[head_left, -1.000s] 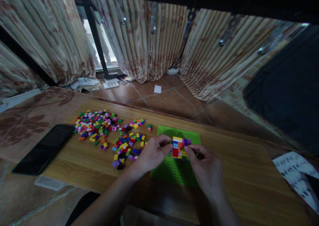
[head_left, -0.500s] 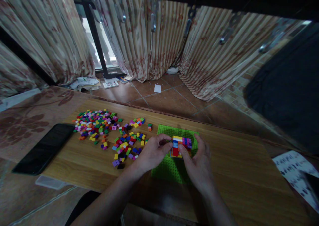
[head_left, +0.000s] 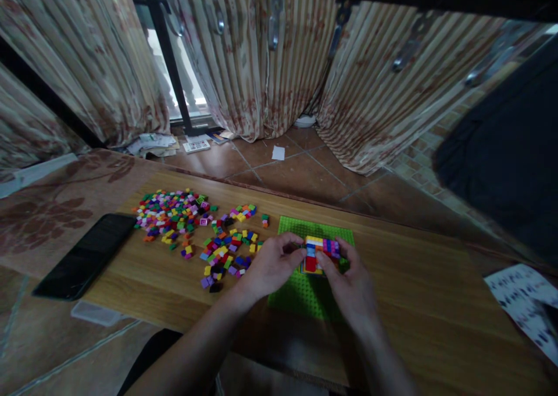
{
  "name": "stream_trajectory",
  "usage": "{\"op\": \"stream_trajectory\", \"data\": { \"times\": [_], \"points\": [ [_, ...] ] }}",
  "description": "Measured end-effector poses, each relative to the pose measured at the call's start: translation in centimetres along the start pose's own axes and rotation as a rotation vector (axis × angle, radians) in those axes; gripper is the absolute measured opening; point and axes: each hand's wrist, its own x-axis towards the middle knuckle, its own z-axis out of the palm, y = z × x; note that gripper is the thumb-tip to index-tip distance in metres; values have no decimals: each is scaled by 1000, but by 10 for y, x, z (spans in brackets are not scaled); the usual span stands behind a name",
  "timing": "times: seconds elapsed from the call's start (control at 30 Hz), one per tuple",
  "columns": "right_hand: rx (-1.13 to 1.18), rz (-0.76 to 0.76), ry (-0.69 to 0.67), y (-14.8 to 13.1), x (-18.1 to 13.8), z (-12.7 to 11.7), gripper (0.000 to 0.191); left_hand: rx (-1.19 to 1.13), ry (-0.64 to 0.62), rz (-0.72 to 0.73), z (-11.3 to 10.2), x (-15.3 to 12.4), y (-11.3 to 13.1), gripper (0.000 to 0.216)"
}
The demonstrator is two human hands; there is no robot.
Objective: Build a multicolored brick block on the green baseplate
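Observation:
A small block of joined toy bricks (head_left: pixel 312 249), in red, yellow, white, blue and purple, sits over the green studded baseplate (head_left: pixel 296 297). My left hand (head_left: pixel 272 263) is at its left side, thumb and forefinger pinched against the edge; whether a loose brick is between them I cannot tell. On the other side my right hand (head_left: pixel 351 277) grips the block, thumb on the front and fingers round the right edge. Fingers cover parts of the block's sides. Left of the baseplate, loose toy bricks (head_left: pixel 229 253) lie scattered near my left forearm.
A larger heap of small bricks (head_left: pixel 168 213) lies farther left on the wooden table (head_left: pixel 418 291). Beside it is a black phone-like slab (head_left: pixel 85 256). A clear plastic container (head_left: pixel 96 313) is below the table's left edge. A printed sheet (head_left: pixel 523 303) lies at the right.
The whole view has shifted slightly, so the table things appear a little to the right. My right fingers have closed in against the block's right edge; my left hand keeps its pinch.

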Motion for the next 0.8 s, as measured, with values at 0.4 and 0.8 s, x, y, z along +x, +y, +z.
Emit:
{"op": "stream_trajectory", "data": {
  "times": [0.4, 0.8],
  "points": [
    [61, 1, -5, 1, 2, 0, 64, 14, -2, -20, 1, -2, 6, 20],
    [98, 24, -60, 1, 5, -2, 64, -7, -9, -6, 0, -2, 7, 21]
  ]
}}
